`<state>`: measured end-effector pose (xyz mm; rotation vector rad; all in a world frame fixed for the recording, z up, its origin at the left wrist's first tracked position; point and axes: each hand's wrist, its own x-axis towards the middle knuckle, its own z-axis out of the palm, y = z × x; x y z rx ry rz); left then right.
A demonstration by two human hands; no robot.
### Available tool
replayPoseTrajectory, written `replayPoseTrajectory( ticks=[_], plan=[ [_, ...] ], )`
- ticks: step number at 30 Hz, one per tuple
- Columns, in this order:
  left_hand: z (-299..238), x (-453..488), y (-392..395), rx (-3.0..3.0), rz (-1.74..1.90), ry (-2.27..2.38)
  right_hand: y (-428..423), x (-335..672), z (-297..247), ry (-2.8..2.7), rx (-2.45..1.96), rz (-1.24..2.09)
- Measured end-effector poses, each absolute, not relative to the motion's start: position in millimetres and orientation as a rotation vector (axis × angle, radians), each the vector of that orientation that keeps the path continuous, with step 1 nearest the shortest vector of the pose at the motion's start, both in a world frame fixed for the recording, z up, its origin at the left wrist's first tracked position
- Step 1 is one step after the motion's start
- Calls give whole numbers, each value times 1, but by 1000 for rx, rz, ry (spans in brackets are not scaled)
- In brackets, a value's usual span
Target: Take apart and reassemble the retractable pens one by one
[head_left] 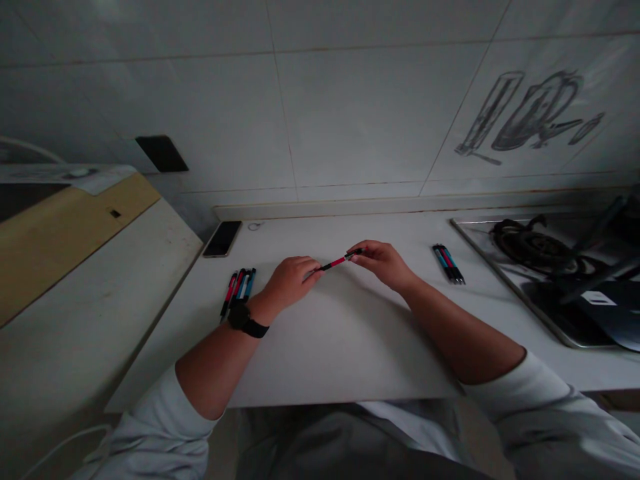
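Observation:
A red and black pen [338, 261] is held between both hands over the middle of the white counter [340, 353]. My left hand [295, 279] pinches its black end on the left. At the other end, the fingers of my right hand [377, 260] close round the pen, hiding part of it. Beside my left wrist, which wears a black watch [240, 316], lies a group of several red, blue and black pens [243, 283]; the forearm covers part of it. Further right, a small bundle of pens [449, 264], blue, red and black, rests on the counter.
A phone [223, 239] lies at the back left, near a small ring [255, 227]. To the right sits a gas stove [540, 267] with a metal rim. A white cabinet-like box [90, 293] stands at the left, and a tiled wall [350, 120] runs behind the counter.

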<state>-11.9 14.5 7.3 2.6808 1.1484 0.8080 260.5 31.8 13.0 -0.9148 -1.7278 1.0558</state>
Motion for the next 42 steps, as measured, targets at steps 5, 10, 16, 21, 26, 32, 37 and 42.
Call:
replayPoseTrajectory(
  ticks=[5,10,16,21,26,32,37,42],
  plan=[
    [10,-10,13,2738,706,994,32,259,16,-1409,-825,1344],
    [7,-14,14,2694,712,1014,40,263,13,-1182,-920,1279],
    [5,-15,14,2671,689,1023,42,265,12,-1217,-964,1176],
    [5,-14,15,2656,628,1030,41,264,13,-1272,-915,1135],
    [6,-13,14,2651,569,1056,42,266,14,-1273,-900,1102],
    [5,-13,14,2656,561,1036,48,274,18,-1271,-884,1035],
    [2,-13,17,2679,556,1022,58,297,30,-1323,-907,932],
    [-1,-15,18,2691,556,980,70,339,47,-1275,-928,690]
  ],
)
